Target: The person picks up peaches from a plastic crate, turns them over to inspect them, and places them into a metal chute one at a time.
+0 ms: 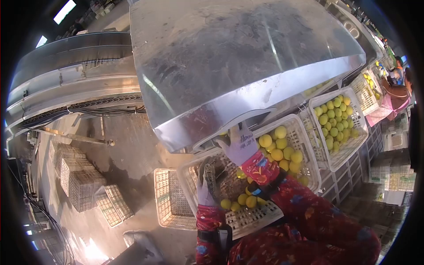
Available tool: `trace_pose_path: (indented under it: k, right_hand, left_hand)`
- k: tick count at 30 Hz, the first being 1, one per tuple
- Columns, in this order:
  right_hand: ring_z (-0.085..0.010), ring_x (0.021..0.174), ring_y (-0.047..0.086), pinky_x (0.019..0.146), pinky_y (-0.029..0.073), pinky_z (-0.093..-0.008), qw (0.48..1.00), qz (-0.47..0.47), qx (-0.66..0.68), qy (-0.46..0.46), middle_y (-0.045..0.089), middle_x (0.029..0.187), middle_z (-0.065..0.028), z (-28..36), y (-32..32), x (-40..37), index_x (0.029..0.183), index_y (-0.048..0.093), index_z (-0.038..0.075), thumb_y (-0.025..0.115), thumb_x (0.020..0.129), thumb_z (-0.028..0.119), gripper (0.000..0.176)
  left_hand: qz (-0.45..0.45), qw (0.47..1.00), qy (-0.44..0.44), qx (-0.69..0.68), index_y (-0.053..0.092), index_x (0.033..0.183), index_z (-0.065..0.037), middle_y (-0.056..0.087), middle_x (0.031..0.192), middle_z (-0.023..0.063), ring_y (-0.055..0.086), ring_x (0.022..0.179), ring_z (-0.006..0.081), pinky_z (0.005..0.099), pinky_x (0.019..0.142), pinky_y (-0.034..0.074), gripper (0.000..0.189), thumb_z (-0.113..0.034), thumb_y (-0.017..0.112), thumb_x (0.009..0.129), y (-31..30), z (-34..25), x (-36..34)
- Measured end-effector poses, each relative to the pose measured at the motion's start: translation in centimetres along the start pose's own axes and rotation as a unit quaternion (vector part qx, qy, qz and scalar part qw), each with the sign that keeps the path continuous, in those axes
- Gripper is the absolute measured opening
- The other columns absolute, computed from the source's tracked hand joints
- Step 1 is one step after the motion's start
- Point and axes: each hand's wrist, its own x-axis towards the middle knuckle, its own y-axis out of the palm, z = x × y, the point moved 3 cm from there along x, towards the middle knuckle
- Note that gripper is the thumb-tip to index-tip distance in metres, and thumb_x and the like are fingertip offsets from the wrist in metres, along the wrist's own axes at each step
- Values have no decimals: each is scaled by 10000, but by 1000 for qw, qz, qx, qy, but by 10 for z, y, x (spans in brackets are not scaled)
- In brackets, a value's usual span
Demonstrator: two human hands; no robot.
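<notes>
My right hand (238, 143), in a white glove with dark writing on its back, reaches to the curved lip of the metal machine's outlet (234, 126). Its thumb and fingers are apart. Below and left, my left hand (205, 190), in a similar glove, is inside the left part of a white plastic crate (258, 223), fingers stretched upward and palm turned inward. Several round yellow fruits (251, 202) lie on that crate's slotted floor. Another white crate (312, 170), beside my right forearm, holds many yellow fruits (277, 154). My forearm partly hides both crates.
A broad metal machine cover (238, 53) fills the top. Farther right stands a crate (363, 132) of greener fruits (334, 123). Another crate (165, 218) stands left of my left hand. Stacked crates (81, 185) sit on the floor at left. A person (395, 97) is at far right.
</notes>
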Motion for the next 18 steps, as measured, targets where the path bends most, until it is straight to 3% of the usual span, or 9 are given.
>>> trace_pose_path:
  k: [3, 4, 6, 7, 9, 11, 14, 15, 18]
  right_hand:
    - [-392, 890, 612, 720, 512, -466, 998, -20, -11, -60, 573, 1070, -225, -7, 2, 17, 1218, 470, 3, 770, 770, 240, 588]
    - [-388, 885, 618, 713, 515, -468, 995, -32, 3, -91, 565, 1068, -230, -5, -11, 18, 1239, 453, -7, 762, 783, 236, 602]
    - [-374, 852, 623, 716, 509, -465, 990, -7, 137, -26, 597, 960, -206, -3, -43, 21, 1201, 465, -2, 753, 794, 224, 547]
    - [-375, 853, 626, 722, 508, -464, 981, 1, 195, -2, 604, 941, -198, -10, -59, 18, 1202, 467, 6, 750, 798, 213, 535]
    - [-372, 859, 638, 716, 514, -459, 989, 106, 92, -37, 605, 987, -210, -53, -57, -16, 1222, 468, 25, 716, 825, 229, 511]
    - [-350, 871, 658, 689, 524, -451, 960, 274, -41, -30, 597, 1083, -222, -112, -30, -66, 1263, 471, 56, 661, 857, 256, 491]
    - [-311, 915, 679, 659, 541, -446, 772, 556, -305, -37, 520, 1307, -233, -174, 40, -142, 1344, 466, 115, 556, 893, 293, 493]
    - [-313, 920, 679, 662, 542, -449, 768, 562, -304, -53, 500, 1332, -233, -186, 53, -152, 1357, 459, 123, 546, 895, 279, 495]
    - [-348, 982, 660, 744, 547, -473, 735, 608, -298, -43, 426, 1405, -246, -194, 75, -155, 1397, 425, 158, 592, 845, 213, 579]
  left_hand:
    - [-52, 993, -77, 70, 462, 1369, -51, 553, 1292, 148, 610, 1056, 262, 421, 933, 511, 455, -207, 580, 958, -61, 63, 27]
    - [-36, 977, -51, 204, 465, 1367, -64, 552, 1291, 159, 609, 1056, 285, 419, 946, 503, 484, -215, 607, 930, -79, 100, 41]
    - [23, 885, 10, 464, 473, 1363, -90, 549, 1288, 179, 605, 1055, 331, 417, 974, 487, 543, -231, 661, 873, -99, 157, 76]
    - [17, 835, -18, 550, 463, 1372, -103, 545, 1298, 182, 596, 1072, 350, 414, 982, 480, 588, -242, 680, 843, -89, 168, 80]
    - [2, 712, -67, 699, 444, 1390, -129, 537, 1317, 188, 576, 1106, 388, 410, 998, 467, 680, -264, 718, 783, -62, 191, 83]
    - [27, 708, -48, 704, 422, 1404, -151, 528, 1334, 204, 553, 1140, 406, 419, 1009, 455, 732, -291, 739, 759, -63, 227, 89]
    - [60, 717, -46, 693, 390, 1416, -134, 527, 1336, 209, 507, 1233, 395, 432, 1032, 442, 793, -302, 771, 741, -65, 243, 95]
    - [70, 722, -47, 687, 379, 1419, -120, 529, 1332, 208, 489, 1271, 385, 437, 1040, 439, 812, -301, 782, 738, -65, 240, 96]
    - [-19, 854, -116, 507, 398, 1388, -100, 563, 1280, 198, 564, 1196, 372, 466, 1019, 479, 740, -244, 779, 771, -91, 229, 88]
